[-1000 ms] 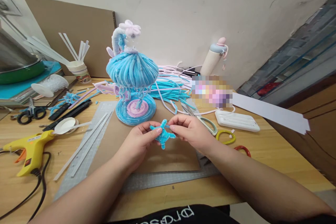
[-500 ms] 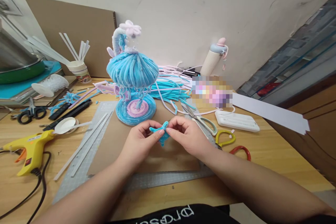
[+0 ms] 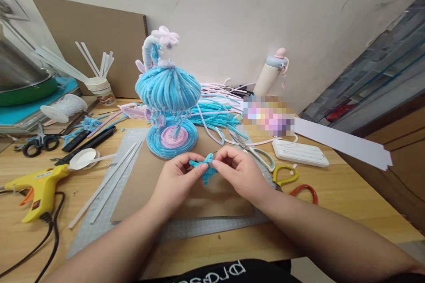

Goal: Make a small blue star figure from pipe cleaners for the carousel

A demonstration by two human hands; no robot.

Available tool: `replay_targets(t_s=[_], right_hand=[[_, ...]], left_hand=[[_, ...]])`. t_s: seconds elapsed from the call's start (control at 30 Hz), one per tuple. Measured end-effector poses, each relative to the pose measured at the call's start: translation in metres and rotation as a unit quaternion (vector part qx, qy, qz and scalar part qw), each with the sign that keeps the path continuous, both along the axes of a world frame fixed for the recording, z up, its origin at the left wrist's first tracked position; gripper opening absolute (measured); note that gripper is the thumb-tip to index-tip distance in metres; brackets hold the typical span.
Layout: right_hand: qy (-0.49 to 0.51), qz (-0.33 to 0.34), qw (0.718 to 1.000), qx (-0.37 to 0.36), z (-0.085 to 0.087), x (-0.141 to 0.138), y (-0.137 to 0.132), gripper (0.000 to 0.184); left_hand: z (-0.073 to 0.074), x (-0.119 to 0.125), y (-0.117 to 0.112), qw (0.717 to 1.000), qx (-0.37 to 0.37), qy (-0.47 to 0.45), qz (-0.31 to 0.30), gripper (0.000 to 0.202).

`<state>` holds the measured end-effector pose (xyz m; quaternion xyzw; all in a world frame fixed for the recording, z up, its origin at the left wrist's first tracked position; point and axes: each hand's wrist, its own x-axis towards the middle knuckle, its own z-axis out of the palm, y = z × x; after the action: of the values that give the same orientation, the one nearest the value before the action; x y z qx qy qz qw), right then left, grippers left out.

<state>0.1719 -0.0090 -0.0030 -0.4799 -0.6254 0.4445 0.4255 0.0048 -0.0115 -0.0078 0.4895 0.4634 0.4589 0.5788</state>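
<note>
Between my hands is a small blue star-shaped piece bent from fuzzy pipe cleaner, held above a sheet of cardboard. My left hand pinches its left side between thumb and fingers. At its upper right, the thumb and fingertips of my right hand are closed on the star's edge. Just behind stands a blue and pink pipe-cleaner lamp shape with a pleated dome, a pink flower on top and a round coiled base.
A yellow glue gun and clear glue sticks lie left, near black-handled scissors. Blue pipe cleaners are heaped behind. To the right are scissors with pale handles, yellow and red handles, a white device and a bottle.
The fingertips of my right hand have shifted slightly on the star's upper right edge, and the star has turned a little. My left hand keeps its pinch.
</note>
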Motion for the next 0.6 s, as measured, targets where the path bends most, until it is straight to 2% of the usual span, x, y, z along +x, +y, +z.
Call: replay_targets(t_s=[0.1, 0.3, 0.6], right_hand=[[0.015, -0.024, 1.0, 0.01, 0.0006, 0.0022, 0.0028, 0.011], [0.076, 0.049, 0.993, -0.077, 0.0048, 0.0025, 0.0044, 0.011], [0.086, 0.059, 0.989, -0.108, 0.0044, 0.0021, 0.004, 0.013]], left_hand=[[-0.0005, 0.0001, 0.0003, 0.999, -0.011, -0.03, -0.001, 0.022], [0.0008, 0.0002, 0.0001, 1.0, -0.009, -0.014, -0.01, 0.025], [-0.0027, -0.0017, 0.0004, 0.999, 0.004, -0.019, -0.025, 0.02]])
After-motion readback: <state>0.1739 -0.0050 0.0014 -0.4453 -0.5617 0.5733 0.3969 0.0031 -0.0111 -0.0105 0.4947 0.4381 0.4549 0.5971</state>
